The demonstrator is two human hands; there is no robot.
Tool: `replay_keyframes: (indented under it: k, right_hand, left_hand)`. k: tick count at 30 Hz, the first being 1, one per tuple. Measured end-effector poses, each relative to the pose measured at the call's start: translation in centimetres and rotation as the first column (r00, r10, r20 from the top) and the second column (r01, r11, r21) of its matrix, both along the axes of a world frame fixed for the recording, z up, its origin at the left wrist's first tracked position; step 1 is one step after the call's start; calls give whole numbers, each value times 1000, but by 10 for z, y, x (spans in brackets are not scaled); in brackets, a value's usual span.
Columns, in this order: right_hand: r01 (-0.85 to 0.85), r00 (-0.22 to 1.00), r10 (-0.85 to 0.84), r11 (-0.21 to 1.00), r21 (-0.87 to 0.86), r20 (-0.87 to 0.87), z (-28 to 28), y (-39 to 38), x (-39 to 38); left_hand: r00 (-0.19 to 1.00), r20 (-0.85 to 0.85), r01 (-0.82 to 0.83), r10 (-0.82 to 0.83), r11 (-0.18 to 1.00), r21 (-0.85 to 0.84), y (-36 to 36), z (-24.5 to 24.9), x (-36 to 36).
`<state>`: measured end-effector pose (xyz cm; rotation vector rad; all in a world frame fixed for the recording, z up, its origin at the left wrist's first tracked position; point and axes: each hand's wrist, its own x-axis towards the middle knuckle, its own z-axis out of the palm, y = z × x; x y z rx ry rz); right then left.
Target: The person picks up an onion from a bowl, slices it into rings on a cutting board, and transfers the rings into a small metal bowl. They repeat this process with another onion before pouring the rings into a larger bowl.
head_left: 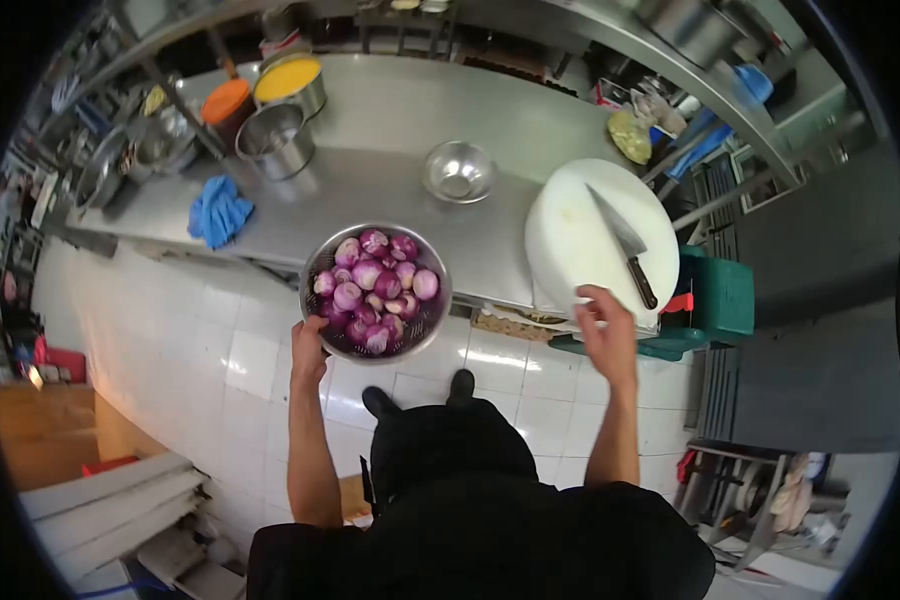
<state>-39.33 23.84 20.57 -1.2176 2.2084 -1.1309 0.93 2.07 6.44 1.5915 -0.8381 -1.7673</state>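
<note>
My left hand (310, 352) grips the near-left rim of a metal colander (438, 318), its thumb over the edge. Peeled red onions (373, 288) fill the colander, which is held at the front edge of the steel counter. My right hand (605, 332) is empty, fingers loosely bent and apart, by the near edge of a thick round white cutting board (562, 235). Across that board lies a kitchen knife (625, 245), its dark handle pointing toward me. A small steel bowl (459, 172) stands on the counter left of the board.
On the steel counter (390, 110) a blue cloth (220, 212) lies at the left. Behind it stand an empty steel pot (275, 140), a container with orange contents (227, 100) and a pot of yellow contents (290, 80). A green bin (722, 295) is right of the board.
</note>
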Motion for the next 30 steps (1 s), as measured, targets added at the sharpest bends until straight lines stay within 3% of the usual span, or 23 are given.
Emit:
replay_keyframes:
  k: [1,2,4,5,7,9,11,12,15,16,18,19,21,22,23,24,25,26,27,28,29,30]
  right_hand:
    - [84,985,-106,984,-159,-135,-4,-5,-41]
    - [109,976,-129,987,-122,-173,11,2,-62]
    - [223,962,-221,975,-7,-159,28,55,-73]
    - [226,964,-230,973,-41,-137,4,57,-87]
    - [232,890,-272,961,-150,-366,-29,61,-114]
    - [242,893,-267,964,-115,-362,-40,60,-135]
    - [316,795,-302,946,-65,-526,-50,47,-155]
    - [307,800,-298,949,-71,-520,-62,23,-179]
    - [301,813,-233,953,43,-534,-70,24,-167]
    - [299,820,-188,946,126,-541,-71,27,-160]
    - [291,830,-139,934,205,-541,-77,12,-171]
    - [321,828,-141,913,252,-543,-79,8,-179]
    - [339,830,-127,888,310,-543,-71,4,-188]
    - [291,878,-113,898,331,-465,-57,3,-186]
    - [247,915,-101,906,345,-390,-39,1,-185]
    - [258,914,-105,897,360,-392,-30,2,-186]
    - [163,927,-72,961,223,-367,-23,5,-187]
    - [63,938,-32,995,78,-346,-15,9,-189]
    - [66,973,-43,994,93,-228,-3,14,-192]
    - [165,986,-167,982,94,14,8,16,-191]
    - [265,924,-287,957,120,252,15,19,-190]
    - [278,905,-290,957,83,312,14,19,-192]
  left_hand:
    - [988,-153,-6,-15,991,-131,-54,-25,-62]
    - [993,-119,5,-13,997,-71,-53,-30,-71]
    - [970,-188,-163,157,986,-18,-38,-23,-66]
    - [973,-180,-159,147,986,-57,-56,-36,-77]
    - [956,-127,-283,266,949,-142,-80,-49,-107]
    - [947,-100,-319,305,927,-195,-98,-54,-137]
    - [970,141,-141,198,932,-334,-129,-73,-159]
    - [946,260,-80,193,918,-389,-153,-70,-183]
    - [897,429,241,-109,934,-265,-161,-51,-150]
    - [887,449,240,-107,938,-251,-158,-49,-136]
    - [822,485,418,-299,895,-156,-162,-28,-148]
    - [816,494,420,-301,896,-147,-161,-17,-155]
    - [678,625,509,-387,860,-20,-152,7,-169]
    - [468,687,609,-555,766,204,-166,10,-172]
    - [458,680,620,-572,754,217,-162,17,-180]
    - [333,923,649,-193,757,-76,-148,28,-194]
    - [219,942,707,256,623,-334,-138,38,-210]
    - [221,946,710,236,626,-322,-138,51,-225]
    - [393,890,777,230,435,-455,-143,63,-242]
    - [550,815,782,181,230,-579,-147,67,-257]
    - [546,823,787,157,239,-569,-150,62,-274]
    - [537,843,838,3,113,-534,-153,56,-295]
